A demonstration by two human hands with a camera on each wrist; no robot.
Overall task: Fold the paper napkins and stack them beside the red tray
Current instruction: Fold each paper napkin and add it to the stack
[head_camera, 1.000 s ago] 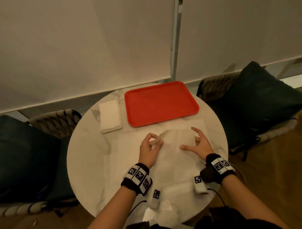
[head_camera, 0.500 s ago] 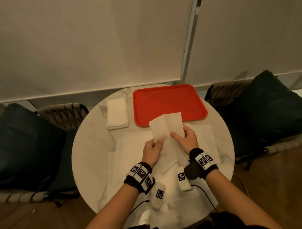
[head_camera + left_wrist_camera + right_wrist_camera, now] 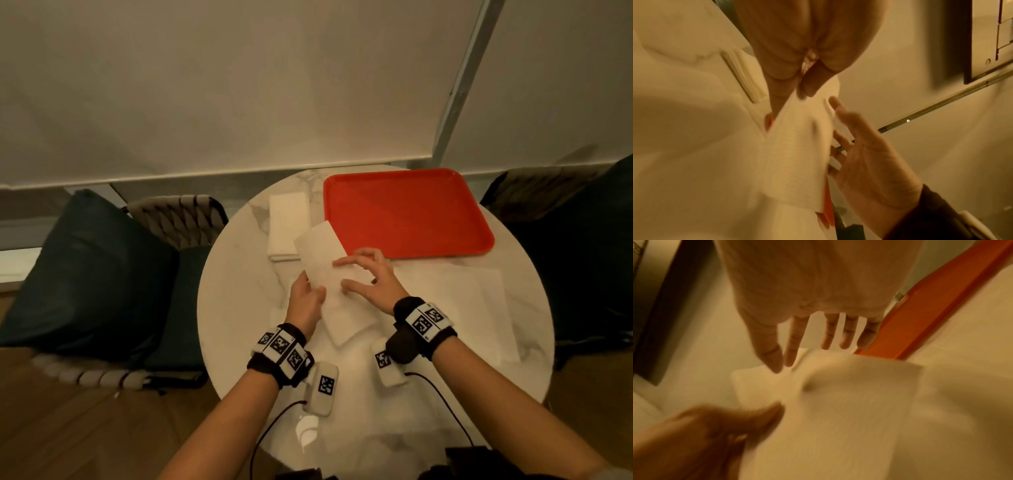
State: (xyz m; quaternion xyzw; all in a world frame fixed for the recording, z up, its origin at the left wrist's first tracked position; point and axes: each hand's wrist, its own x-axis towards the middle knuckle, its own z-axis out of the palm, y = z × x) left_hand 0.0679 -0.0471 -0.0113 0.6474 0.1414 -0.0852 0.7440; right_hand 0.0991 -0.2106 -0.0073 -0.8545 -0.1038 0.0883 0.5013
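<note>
A folded white napkin (image 3: 322,253) (image 3: 797,154) (image 3: 838,402) is lifted off the round marble table (image 3: 239,308), its far corner over the near edge of the stack of folded napkins (image 3: 287,219) (image 3: 744,76). The stack lies just left of the red tray (image 3: 411,212) (image 3: 920,305). My left hand (image 3: 313,287) (image 3: 800,92) pinches the napkin's left edge between thumb and fingers. My right hand (image 3: 342,274) (image 3: 797,356) is beside it with straight, spread fingers, its fingertips at the napkin's right side. Both wrist views are blurred.
Unfolded napkins (image 3: 462,298) lie spread over the near and right part of the table. Woven chairs with dark cushions (image 3: 85,274) stand left and right. A blind-covered window (image 3: 239,85) is behind the table. Cables (image 3: 442,401) run from the wrist cameras.
The napkin came up off the table, then moved left toward the stack. The right hand went from gripping it to spread fingers. The left hand keeps its pinch.
</note>
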